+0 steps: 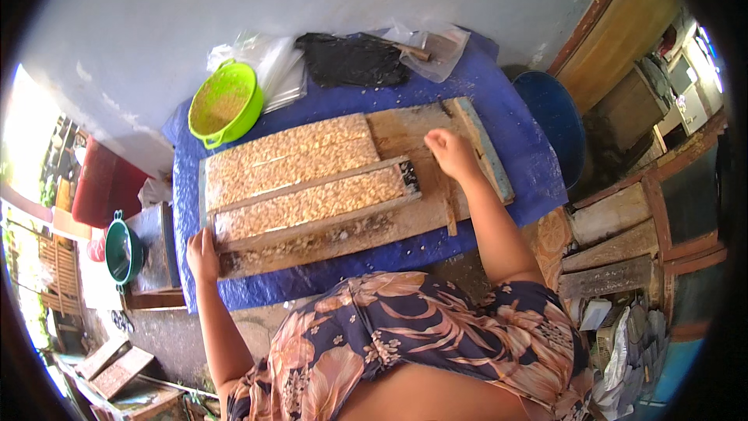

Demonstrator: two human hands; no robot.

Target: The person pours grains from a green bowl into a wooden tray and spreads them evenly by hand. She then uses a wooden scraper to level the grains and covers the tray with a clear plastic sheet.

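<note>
At the near left corner of a wooden frame (416, 184), my left hand (203, 257) curls around its end. The frame lies on a large wooden board (403, 126) and encloses a long strip of pale beans (315, 202), apparently under clear plastic. Beyond it lies a wider slab of the same beans (292, 149), also with a plastic sheen. My right hand (449, 152) is over the board's right part, fingers curled together, with nothing visible in them. A raised blue-grey rail (482, 149) edges the board on the right. A thin wooden stick (450, 213) lies near my right forearm.
A blue tarp (374, 93) covers the table. At its back are a lime-green basin (225, 102) with crumbly contents, clear plastic bags (283, 70) and a black plastic bag (350, 58). A blue tub (552, 128) stands right; a green colander (123, 251) sits left.
</note>
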